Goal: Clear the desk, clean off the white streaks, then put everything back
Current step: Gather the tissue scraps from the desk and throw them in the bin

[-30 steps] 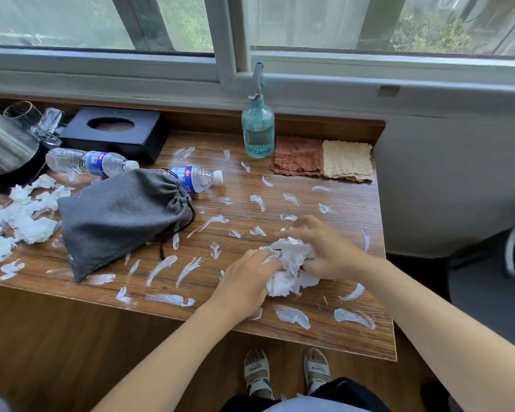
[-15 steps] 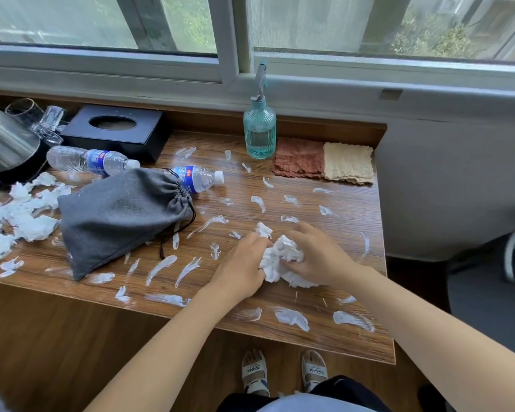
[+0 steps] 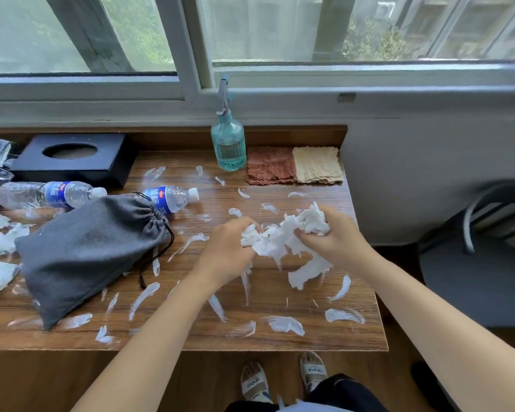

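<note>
**A:** What is on the wooden desk (image 3: 280, 337) under the window (image 3: 280, 31)?

**B:** Lots of white streaks (image 3: 286, 325). They are smeared all over the top, from the back near the spray bottle (image 3: 229, 147) to the front edge.

**A:** What are the hands doing?

**B:** Both hold one crumpled white tissue wad (image 3: 283, 236). The left hand (image 3: 229, 251) has its fingers curled round the left end. The right hand (image 3: 336, 239) grips the right end, with a bunch of it sticking up above the fingers. The wad is lifted a bit over the right part of the desk, and a torn strip hangs down from it.

**A:** What else is there?

**B:** A grey drawstring bag (image 3: 87, 254) lies on the left. One water bottle (image 3: 173, 198) lies on its side with its bottom tucked behind the bag's top. Another water bottle (image 3: 48, 194) lies further left, in front of a black tissue box (image 3: 75, 159). More used tissues (image 3: 0, 251) sit at the far left edge.

**A:** And at the back?

**B:** A red cloth (image 3: 269, 165) and a yellow cloth (image 3: 317, 165) lie flat side by side, just right of the spray bottle. A grey chair (image 3: 482, 263) stands to the right of the desk.
</note>
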`<state>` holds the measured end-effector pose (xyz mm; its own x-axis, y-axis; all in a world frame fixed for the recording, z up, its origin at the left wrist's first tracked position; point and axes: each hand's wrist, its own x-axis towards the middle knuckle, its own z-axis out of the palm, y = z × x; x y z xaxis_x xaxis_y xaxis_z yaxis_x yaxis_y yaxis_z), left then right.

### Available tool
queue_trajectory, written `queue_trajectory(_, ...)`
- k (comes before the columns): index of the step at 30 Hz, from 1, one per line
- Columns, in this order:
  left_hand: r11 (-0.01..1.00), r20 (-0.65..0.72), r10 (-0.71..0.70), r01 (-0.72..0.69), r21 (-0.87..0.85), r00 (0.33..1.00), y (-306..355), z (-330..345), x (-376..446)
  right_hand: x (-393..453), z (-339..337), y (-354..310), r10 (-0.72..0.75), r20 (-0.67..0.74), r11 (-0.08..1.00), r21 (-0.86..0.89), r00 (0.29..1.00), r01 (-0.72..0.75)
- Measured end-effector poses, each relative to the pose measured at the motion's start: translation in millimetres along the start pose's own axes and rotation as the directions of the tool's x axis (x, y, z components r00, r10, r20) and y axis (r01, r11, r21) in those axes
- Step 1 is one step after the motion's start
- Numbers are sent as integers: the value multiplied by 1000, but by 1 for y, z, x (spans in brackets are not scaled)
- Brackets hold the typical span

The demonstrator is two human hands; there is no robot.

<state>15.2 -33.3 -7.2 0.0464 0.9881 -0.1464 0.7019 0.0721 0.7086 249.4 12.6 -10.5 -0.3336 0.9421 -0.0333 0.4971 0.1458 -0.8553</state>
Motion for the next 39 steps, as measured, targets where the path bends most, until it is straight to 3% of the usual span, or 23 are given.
queue_trajectory(8, 982, 112, 170, -159, -98, 979, 63, 41, 25, -45, -46, 19, 21, -294, 991, -122, 956, -59)
queue_trajectory(14, 965, 196, 235, -204, -168, 952, 115, 81, 23, -94, -101, 41, 91, -483, 986, -77, 871, -146)
queue_trajectory(17, 940, 206, 328, -296, -170, 922, 152, 114, 23, -126, -134, 61, 117, -538, 981, -66, 835, -181)
queue_trajectory(23, 876, 190, 475, -442, -194, 859, 249, 214, 10, -206, -218, 122, 116, -650, 974, -75, 751, -215)
queue_trajectory(29, 882, 260, 468, -429, -195, 845, 329, 334, -11, -292, -299, 205, 153, -667, 968, -48, 729, -247)
queue_trajectory(34, 874, 300, 486, -447, -192, 821, 376, 422, -16, -347, -343, 265, 216, -695, 953, -3, 686, -303)
queue_trajectory(39, 827, 370, 562, -518, -218, 740, 395, 507, -6, -384, -357, 333, 271, -745, 931, 41, 609, -363)
